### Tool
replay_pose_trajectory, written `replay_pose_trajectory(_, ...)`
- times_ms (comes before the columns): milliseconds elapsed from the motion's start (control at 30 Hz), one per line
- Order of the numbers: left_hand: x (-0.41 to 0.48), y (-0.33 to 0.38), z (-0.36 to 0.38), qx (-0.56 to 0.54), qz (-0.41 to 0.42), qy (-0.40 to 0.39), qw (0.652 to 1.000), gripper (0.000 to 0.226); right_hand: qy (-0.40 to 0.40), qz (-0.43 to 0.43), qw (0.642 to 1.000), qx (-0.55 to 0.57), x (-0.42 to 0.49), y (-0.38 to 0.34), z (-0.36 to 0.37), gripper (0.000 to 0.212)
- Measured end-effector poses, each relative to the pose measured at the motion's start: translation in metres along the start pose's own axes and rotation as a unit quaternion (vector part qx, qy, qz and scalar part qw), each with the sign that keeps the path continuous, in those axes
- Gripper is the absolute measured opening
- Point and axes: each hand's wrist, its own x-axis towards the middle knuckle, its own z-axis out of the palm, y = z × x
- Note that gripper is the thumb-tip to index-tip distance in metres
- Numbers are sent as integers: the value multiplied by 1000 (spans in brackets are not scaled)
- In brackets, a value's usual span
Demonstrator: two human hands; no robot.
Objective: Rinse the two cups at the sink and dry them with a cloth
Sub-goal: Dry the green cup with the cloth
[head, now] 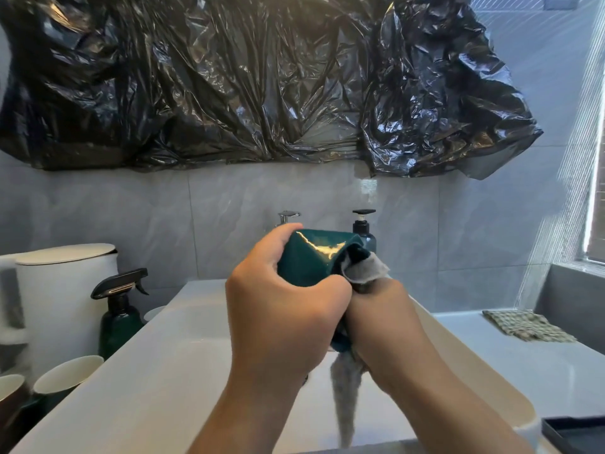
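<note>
My left hand [284, 309] grips a glossy dark green cup [311, 257], held tilted above the white sink [157, 371]. Against the cup's mouth my right hand [386, 326] holds a grey cloth [366, 268]; part of the cloth sticks out above my fingers and a tail [343, 398] hangs down below them over the basin. The cup's opening is hidden by the cloth and my right hand. Two pale cups, one [65, 375] beside the other [11, 388], stand at the far left edge beside the sink.
A chrome tap [288, 217] and a dark soap pump bottle [363, 231] stand behind the cup. A green spray bottle [118, 309] and white bin [65, 290] are left. A checked cloth [527, 324] lies on the right counter, a black tray [576, 434] at the lower right. Black plastic sheet [262, 80] covers the wall.
</note>
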Motion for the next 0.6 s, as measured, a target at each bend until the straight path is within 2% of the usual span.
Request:
replay_pose_trajectory(67, 0, -2, 1, -8, -8, 10, 1000, 35, -17, 22, 999, 26, 1, 3, 2, 15)
replay_pose_trajectory(133, 6, -4, -4, 14, -34, -30, 999, 32, -2, -26, 999, -36, 3, 2, -5, 14)
replay_pose_trajectory(167, 10, -6, -7, 38, -57, -64, 996, 29, 13, -70, 992, -101, 3, -1, -11, 12)
replay_pose_trajectory(200, 13, -8, -9, 68, -80, -101, 989, 30, 21, -122, 974, -192, 4, -4, -15, 10)
replay_pose_trajectory(267, 16, -11, -12, 110, -101, -157, 976, 35, 7, -193, 908, -372, 4, -11, -21, 21)
replay_pose_trajectory(300, 15, -11, -12, 119, -98, -159, 975, 35, 3, -205, 891, -406, 4, -13, -21, 29)
replay_pose_trajectory(367, 14, -9, -10, 110, -78, -134, 982, 29, 18, -214, 903, -372, 3, -13, -19, 28)
replay_pose_trajectory(433, 10, -6, -8, 59, -63, -95, 992, 21, 37, -210, 925, -313, 2, -11, -18, 11)
replay_pose_trajectory(533, 5, -3, -4, 5, -34, -42, 999, 18, 52, -142, 975, -163, 1, -13, -16, 12)
replay_pose_trajectory(600, 0, -1, 0, -8, -15, -23, 1000, 22, 54, -71, 992, -86, 3, -8, -12, 13)
